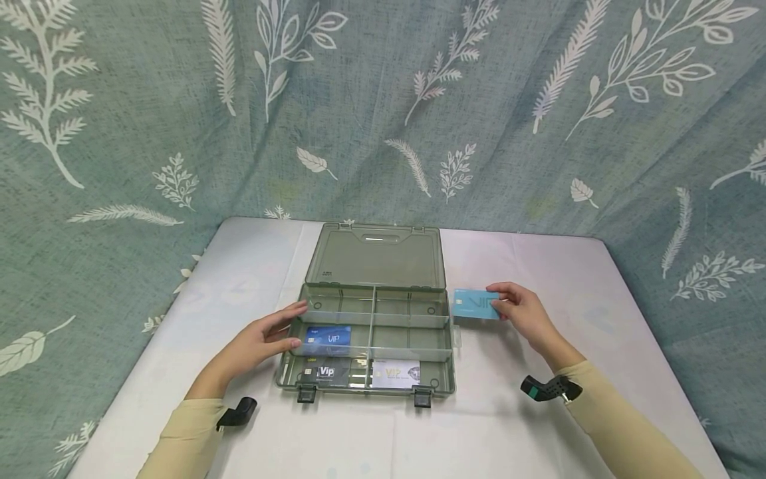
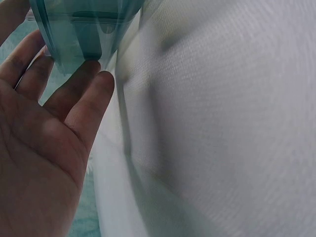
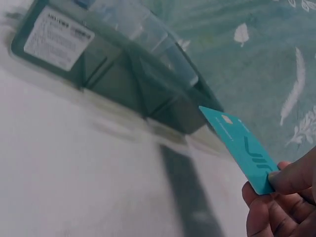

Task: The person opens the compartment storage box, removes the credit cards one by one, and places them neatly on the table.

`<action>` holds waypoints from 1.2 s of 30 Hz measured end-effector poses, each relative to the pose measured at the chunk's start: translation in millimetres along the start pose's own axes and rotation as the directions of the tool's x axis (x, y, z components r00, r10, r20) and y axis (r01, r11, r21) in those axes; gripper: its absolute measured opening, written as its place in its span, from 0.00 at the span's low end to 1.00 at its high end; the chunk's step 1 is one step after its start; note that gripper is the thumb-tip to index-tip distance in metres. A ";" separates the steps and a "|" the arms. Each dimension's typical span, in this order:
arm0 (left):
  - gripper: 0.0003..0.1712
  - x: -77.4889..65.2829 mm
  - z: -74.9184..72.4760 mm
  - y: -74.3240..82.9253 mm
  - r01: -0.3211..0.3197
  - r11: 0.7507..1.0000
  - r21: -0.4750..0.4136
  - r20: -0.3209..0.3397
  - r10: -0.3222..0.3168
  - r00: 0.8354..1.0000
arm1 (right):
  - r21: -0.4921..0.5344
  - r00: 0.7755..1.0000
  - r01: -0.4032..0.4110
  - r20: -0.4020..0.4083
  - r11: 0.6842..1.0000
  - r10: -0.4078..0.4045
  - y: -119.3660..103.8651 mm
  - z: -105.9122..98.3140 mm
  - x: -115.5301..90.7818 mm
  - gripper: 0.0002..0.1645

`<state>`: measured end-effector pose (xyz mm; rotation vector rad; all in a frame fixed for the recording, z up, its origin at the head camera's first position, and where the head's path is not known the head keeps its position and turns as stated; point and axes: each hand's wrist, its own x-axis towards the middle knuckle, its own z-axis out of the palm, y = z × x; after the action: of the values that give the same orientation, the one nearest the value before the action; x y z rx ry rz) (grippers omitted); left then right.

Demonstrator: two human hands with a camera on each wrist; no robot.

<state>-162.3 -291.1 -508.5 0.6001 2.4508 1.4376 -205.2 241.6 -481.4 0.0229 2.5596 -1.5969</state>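
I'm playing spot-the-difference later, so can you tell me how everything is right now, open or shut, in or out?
box lid: open, tipped back
front latches: undone
light-blue card: out of the box, held
blue card: in, middle row, left
dark card: in, front row, left
white card: in, front row, right
left grip: open, at the box's left side
right grip: pinching the light-blue card

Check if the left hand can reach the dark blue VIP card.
Likely yes: the lid is open, nothing lies on the dark blue VIP card, and the left hand is at the organizer box.
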 end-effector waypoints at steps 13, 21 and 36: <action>0.39 -0.8 0.4 3.1 0.005 1.000 0.004 -0.005 -0.005 1.000 | -0.037 0.999 -0.043 0.000 0.998 0.043 17.8 -2.4 6.2 0.19; 0.39 -0.7 0.6 5.0 0.000 1.000 -0.001 -0.002 0.000 1.000 | -0.203 1.000 -0.002 -0.005 0.979 0.001 31.4 3.0 10.5 0.19; 0.39 -0.9 1.3 5.8 0.011 1.000 0.002 -0.003 -0.011 1.000 | -0.404 0.993 0.077 -0.048 0.912 -0.105 33.2 10.3 8.7 0.18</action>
<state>-159.7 -288.1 -504.1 0.5841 2.4543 1.4337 -210.2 246.6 -516.5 -0.0829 2.9306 -1.0785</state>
